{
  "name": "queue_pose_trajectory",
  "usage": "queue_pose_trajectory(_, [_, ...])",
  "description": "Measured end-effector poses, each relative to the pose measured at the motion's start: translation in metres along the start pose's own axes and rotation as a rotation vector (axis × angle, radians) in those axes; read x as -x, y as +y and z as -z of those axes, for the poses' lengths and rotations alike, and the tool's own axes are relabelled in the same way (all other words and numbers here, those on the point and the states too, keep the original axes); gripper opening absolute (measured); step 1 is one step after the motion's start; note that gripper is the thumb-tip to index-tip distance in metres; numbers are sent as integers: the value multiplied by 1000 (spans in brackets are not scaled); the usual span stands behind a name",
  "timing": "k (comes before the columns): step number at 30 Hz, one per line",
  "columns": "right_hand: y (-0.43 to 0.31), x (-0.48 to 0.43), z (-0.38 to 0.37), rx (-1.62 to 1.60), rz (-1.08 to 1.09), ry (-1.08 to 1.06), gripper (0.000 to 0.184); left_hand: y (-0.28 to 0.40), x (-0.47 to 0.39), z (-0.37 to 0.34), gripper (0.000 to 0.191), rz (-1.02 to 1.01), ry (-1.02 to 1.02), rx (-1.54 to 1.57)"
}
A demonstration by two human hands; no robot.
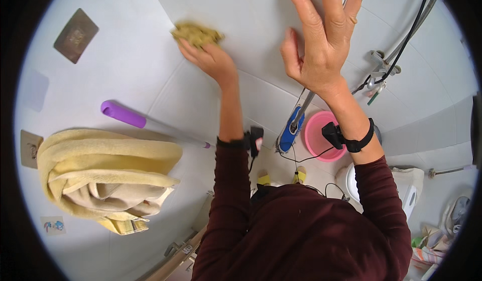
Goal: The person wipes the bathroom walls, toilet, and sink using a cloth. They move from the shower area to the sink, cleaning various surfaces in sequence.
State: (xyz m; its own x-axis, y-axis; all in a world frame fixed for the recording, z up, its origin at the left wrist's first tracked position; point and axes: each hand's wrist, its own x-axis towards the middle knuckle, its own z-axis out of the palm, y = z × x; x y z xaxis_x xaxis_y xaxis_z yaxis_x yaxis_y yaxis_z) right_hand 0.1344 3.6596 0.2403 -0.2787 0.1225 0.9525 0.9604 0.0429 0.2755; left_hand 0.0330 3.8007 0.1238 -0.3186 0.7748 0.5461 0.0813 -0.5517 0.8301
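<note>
In the head view, my left hand point(212, 60) presses a crumpled olive-yellow cloth point(197, 34) against the pale wall close to a corner; both are a little blurred. My right hand point(324, 43) is raised with fingers spread and holds nothing. It overlaps a metal pole that runs down to a blue mop head point(290, 130); whether it touches the pole or the wall behind, I cannot tell. Each of my wrists wears a black strap with a small device.
A pink basin point(316, 145) stands on the floor below my right forearm. Yellow towels point(109, 168) hang on the left wall beside a purple-handled pole point(124, 114). Pipes with a valve point(382, 64) and a black hose run along the right wall. Thin cables trail near my feet.
</note>
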Motion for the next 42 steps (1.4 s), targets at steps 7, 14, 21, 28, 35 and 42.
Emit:
queue_pose_trajectory(7, [15,11,-10,52,184,51,49,-19,200,24,56,621,-70,68])
queue_pose_trajectory(14, [-6,22,-3,-144,30,64,43,57,139,-5,51,-118,-15,225])
queue_pose_trajectory(21, [-16,91,5,-353,-80,-175,60,-33,187,-8,54,-78,157,76])
queue_pose_trajectory(28, [-25,122,48,-866,-301,-139,60,-29,213,31,46,248,60,326])
queue_pose_trajectory(35, [-13,68,100,-1352,-802,91,53,121,158,47,55,-88,-538,466])
queue_pose_trajectory(42, [20,40,24,-737,-669,350,41,156,116,31,71,-576,-248,162])
